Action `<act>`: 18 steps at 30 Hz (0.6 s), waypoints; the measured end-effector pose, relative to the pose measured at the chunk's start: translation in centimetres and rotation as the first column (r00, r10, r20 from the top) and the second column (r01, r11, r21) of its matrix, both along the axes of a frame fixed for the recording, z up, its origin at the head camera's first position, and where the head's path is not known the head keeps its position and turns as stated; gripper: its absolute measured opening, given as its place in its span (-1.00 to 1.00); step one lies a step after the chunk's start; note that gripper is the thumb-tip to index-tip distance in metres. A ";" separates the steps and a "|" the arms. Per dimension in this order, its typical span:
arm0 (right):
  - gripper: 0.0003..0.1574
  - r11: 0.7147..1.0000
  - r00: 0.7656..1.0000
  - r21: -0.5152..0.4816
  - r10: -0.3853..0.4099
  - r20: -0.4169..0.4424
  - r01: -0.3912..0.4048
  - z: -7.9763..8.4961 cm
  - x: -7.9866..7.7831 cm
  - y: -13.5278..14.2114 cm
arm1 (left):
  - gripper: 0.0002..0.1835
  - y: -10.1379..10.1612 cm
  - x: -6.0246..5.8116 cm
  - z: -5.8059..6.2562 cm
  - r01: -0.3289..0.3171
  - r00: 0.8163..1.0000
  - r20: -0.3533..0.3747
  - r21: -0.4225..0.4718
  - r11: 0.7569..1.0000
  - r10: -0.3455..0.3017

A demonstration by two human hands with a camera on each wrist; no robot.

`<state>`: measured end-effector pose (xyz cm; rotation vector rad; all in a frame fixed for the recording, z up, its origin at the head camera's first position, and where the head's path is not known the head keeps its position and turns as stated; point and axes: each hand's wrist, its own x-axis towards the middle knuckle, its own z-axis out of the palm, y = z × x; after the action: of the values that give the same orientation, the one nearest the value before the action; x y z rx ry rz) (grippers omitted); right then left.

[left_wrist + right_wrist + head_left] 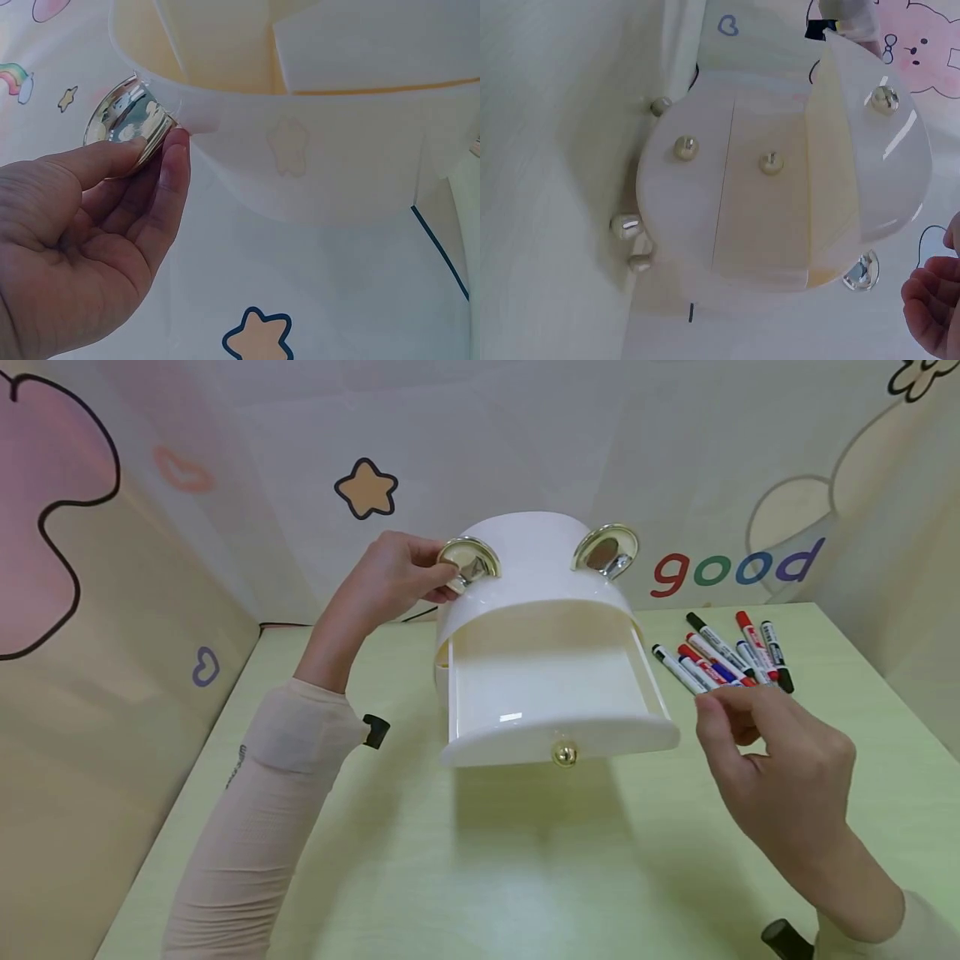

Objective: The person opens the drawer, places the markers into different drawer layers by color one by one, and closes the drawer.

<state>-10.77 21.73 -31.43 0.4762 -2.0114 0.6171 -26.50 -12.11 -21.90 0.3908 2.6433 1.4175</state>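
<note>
Head view, drawer (551, 693) jutting near from box (534, 553), its front (510, 745) long left to right, left hand (390, 577) pinching left gold ear (475, 553), right hand (783, 760) at right, loosely curled, empty

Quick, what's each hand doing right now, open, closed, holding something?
Left hand: closed, pinching the gold ear-shaped piece on the white box.
Right hand: open, loosely curled, holding nothing, beside the pulled-out drawer.
</note>
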 end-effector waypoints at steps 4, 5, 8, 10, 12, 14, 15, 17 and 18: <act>-0.57 0.999 0.997 -0.018 -0.045 0.061 0.046 0.0 -0.8 1.5 | -0.69 0.0 0.0 0.0 0.002 1.000 -0.002 -0.005 1.000 -0.002; -0.61 0.998 0.996 -0.018 -0.060 0.068 0.061 0.0 -1.0 1.7 | -0.69 0.0 0.0 0.0 0.001 1.000 -0.002 -0.006 1.000 -0.001; -0.76 0.995 0.991 -0.016 -0.093 0.093 0.095 0.1 -1.6 2.4 | -0.69 0.0 0.0 0.0 0.003 1.000 -0.003 -0.010 1.000 -0.003; -0.77 0.993 0.986 0.000 -0.113 0.120 0.114 0.1 -2.0 2.8 | -0.70 0.0 0.0 0.0 0.004 1.000 -0.003 -0.005 1.000 -0.004; -0.78 0.991 0.977 0.014 -0.134 0.169 0.133 0.0 -2.5 3.5 | -0.70 0.0 0.0 -0.1 0.007 1.000 -0.002 0.004 1.000 -0.007; -0.76 0.988 0.964 0.032 -0.156 0.218 0.152 -0.4 -3.2 4.1 | -0.70 0.0 0.1 -0.1 0.008 1.000 0.002 0.012 1.000 -0.008; -0.76 0.986 0.957 0.041 -0.167 0.239 0.162 -0.6 -3.6 4.3 | -0.70 0.0 0.0 -0.1 0.010 1.000 0.004 0.016 1.000 -0.010; -0.77 0.983 0.941 0.061 -0.185 0.283 0.175 -0.9 -4.4 4.7 | -0.70 0.0 0.1 -0.1 0.010 1.000 0.006 0.020 1.000 -0.010; -0.77 0.981 0.931 0.074 -0.193 0.309 0.178 -1.1 -4.8 4.9 | -0.71 0.0 0.1 -0.1 0.008 1.000 0.003 0.018 1.000 -0.008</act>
<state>-15.53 26.65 -32.50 0.2176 -2.3456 0.5577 -26.42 -12.16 -22.02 0.4007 2.6251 1.4393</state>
